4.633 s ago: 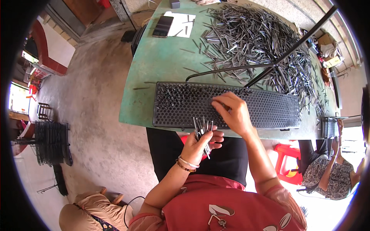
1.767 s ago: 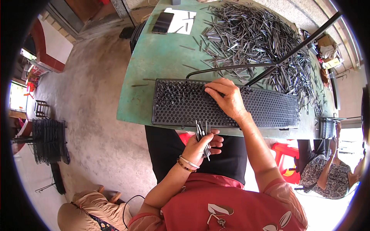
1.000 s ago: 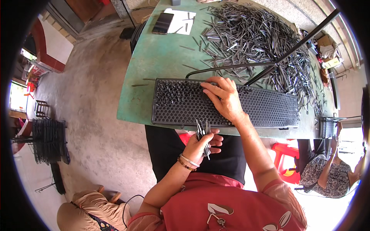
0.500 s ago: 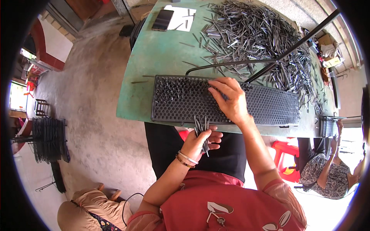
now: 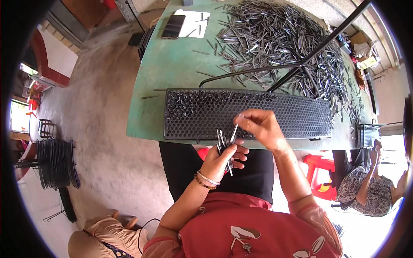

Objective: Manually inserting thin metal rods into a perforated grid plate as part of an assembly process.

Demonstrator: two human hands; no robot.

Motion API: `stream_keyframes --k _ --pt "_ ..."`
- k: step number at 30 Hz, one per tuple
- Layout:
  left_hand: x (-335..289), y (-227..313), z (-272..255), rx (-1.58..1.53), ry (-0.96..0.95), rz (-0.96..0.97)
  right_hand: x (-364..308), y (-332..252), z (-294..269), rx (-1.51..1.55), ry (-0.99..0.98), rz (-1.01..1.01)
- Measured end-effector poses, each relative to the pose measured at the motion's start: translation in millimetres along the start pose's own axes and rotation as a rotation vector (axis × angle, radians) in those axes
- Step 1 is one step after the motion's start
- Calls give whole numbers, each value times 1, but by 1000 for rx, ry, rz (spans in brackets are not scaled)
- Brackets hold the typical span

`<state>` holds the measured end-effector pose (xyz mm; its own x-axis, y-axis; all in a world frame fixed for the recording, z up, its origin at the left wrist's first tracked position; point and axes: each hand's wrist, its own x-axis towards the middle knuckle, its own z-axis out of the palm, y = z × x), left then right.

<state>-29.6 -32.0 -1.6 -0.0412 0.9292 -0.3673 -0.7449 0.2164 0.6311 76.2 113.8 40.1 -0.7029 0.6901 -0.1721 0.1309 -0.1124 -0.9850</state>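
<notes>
A long black perforated tray lies along the near edge of a green table; its left part is filled with upright metal pins. My left hand sits just below the table edge, shut on a small bundle of metal pins. My right hand hovers over the tray's near rim and pinches a single metal pin drawn up from that bundle.
A large heap of loose metal pins covers the far table. A black metal stand crosses it. A phone and paper lie at the far left. Another person sits at right by a red stool. Black racks stand on the floor.
My right hand has left the tray's surface and come back toward my left hand, now pinching one pin from the bundle. The left hand stays put.
</notes>
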Motion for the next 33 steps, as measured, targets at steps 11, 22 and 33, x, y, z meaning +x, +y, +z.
stream_keyframes --k 11,22,33 --pt "5 3 -2 -200 112 -8 7 -6 -7 -20 -33 101" --pt "4 3 2 -45 194 -50 -23 -5 2 -484 83 -229" --pt "0 -4 5 -57 185 -76 -33 16 3 -308 16 18"
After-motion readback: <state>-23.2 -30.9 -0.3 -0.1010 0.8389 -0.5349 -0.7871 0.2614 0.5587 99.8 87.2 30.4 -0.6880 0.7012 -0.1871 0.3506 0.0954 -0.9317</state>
